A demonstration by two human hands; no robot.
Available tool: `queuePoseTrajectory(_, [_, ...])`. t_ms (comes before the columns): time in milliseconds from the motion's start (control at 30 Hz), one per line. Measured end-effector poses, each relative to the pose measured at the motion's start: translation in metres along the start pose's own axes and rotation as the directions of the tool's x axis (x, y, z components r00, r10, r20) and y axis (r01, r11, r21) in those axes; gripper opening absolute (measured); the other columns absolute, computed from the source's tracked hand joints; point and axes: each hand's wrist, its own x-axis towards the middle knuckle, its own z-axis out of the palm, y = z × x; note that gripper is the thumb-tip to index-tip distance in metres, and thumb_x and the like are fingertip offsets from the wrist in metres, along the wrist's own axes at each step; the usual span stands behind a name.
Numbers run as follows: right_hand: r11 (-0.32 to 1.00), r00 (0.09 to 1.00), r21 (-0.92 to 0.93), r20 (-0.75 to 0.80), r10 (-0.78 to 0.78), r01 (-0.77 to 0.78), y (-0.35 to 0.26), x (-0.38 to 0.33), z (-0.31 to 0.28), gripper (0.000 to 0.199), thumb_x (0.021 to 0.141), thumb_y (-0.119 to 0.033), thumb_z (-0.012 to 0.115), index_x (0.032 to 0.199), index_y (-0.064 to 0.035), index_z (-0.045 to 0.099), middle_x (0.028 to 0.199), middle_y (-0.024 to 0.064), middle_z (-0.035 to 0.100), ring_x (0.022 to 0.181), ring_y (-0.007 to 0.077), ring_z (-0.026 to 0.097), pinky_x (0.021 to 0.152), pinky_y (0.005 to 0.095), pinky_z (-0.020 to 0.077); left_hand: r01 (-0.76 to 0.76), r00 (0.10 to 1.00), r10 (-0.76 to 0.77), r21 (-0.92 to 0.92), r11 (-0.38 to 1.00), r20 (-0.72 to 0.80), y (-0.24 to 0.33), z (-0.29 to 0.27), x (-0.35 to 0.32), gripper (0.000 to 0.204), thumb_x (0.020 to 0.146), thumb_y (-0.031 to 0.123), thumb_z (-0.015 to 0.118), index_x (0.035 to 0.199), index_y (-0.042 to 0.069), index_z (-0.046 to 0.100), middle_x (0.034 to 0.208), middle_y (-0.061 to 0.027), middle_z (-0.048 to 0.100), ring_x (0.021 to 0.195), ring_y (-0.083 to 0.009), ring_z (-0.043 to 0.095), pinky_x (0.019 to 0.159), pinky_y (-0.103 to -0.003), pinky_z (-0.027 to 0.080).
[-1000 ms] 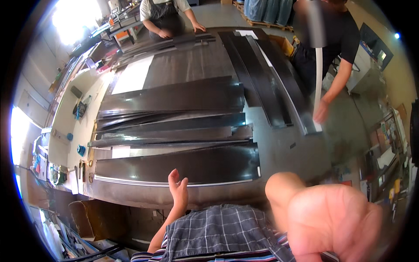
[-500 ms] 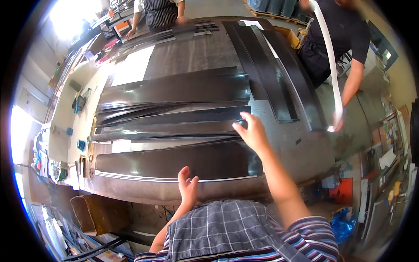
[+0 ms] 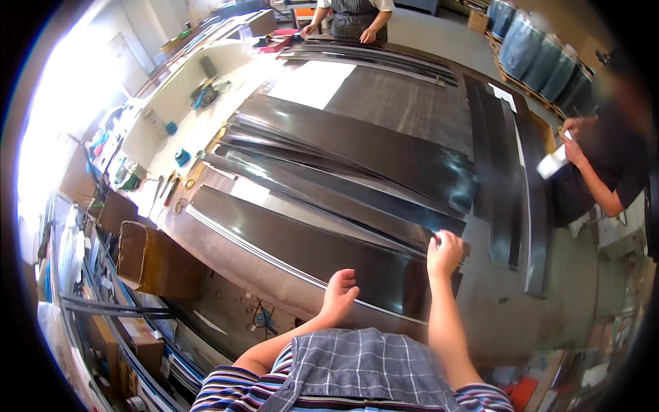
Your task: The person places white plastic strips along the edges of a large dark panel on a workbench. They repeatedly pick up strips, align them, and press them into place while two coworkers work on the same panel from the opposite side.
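Right hand [image 3: 446,255]: fingers bent at the right end of the middle strip [image 3: 357,209]; whether they pinch it, cannot tell.
Left hand [image 3: 338,295]: loosely curled, holding nothing, at the near edge of the front strip [image 3: 302,240].
Middle strip: runs leftward from the right hand, among other black strips.
White edging [image 3: 254,250]: along the front strip's near edge, reaching past the left hand.
Laid out: front strip, seemingly with its edging.
Left over: strips beyond the right hand appear unsorted; how many, cannot tell.

Contact between right hand [image 3: 446,255] and dark strips [image 3: 398,218] not discerned, far co-worker [image 3: 353,22] cropped by upper edge, dark-shirted co-worker [image 3: 611,161] blurred at head, right sleeve [image 3: 482,397] cut off below
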Motion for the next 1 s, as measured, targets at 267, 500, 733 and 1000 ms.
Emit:
queuePoseTrajectory(267, [0.735,0.885,0.536,0.425,0.190,-0.415,-0.039,-0.051,-0.064,0.011,0.085,0.003,0.059,0.092,0.0023,0.067,0.090,0.0138,0.069,0.083,0.0230,0.068,0.067,0.0286,0.0539,0.264,0.964,-0.224,-0.417,0.870,0.142,0.030,0.009,0.032,0.040,0.091,0.022,0.062,0.125,0.005,0.051,0.125,-0.0098,0.057,0.114,-0.0204,0.056,0.094,-0.035,0.047])
queuePoseTrajectory(500, [0.825,0.948,0.525,0.314,0.040,-0.209,-0.007,-0.113,-0.072,0.009,0.077,0.003,0.064,0.086,0.0031,0.064,0.095,0.0136,0.066,0.085,0.0230,0.065,0.073,0.0307,0.0524,0.410,0.888,-0.348,-0.860,0.303,0.301,0.011,-0.012,0.077,0.051,0.089,0.038,0.062,0.122,0.002,0.050,0.122,-0.0138,0.059,0.113,-0.0290,0.058,0.099,-0.044,0.044])
queuePoseTrajectory(733, [0.892,0.913,0.225,0.212,0.349,-0.393,0.054,-0.134,-0.110,0.053,0.069,0.012,0.052,0.120,-0.0013,0.053,0.113,0.0184,0.059,0.108,0.0317,0.056,0.095,0.0379,0.0425,0.124,0.977,-0.193,-0.978,0.170,0.090,0.017,-0.056,0.089,0.040,0.089,0.016,0.054,0.127,0.003,0.050,0.122,-0.0136,0.061,0.116,-0.0296,0.057,0.101,-0.041,0.045])
queuePoseTrajectory(1000, [0.713,0.858,-0.553,-0.005,0.514,-0.431,0.093,-0.127,-0.147,0.069,0.073,-0.004,0.068,0.136,-0.0053,0.041,0.130,0.0226,0.050,0.120,0.0405,0.047,0.102,0.0466,0.0373,-0.022,0.991,-0.115,-0.923,0.384,-0.072,0.029,-0.146,0.106,0.035,0.089,0.017,0.059,0.123,0.009,0.055,0.117,-0.0086,0.064,0.109,-0.0235,0.061,0.094,-0.039,0.048])
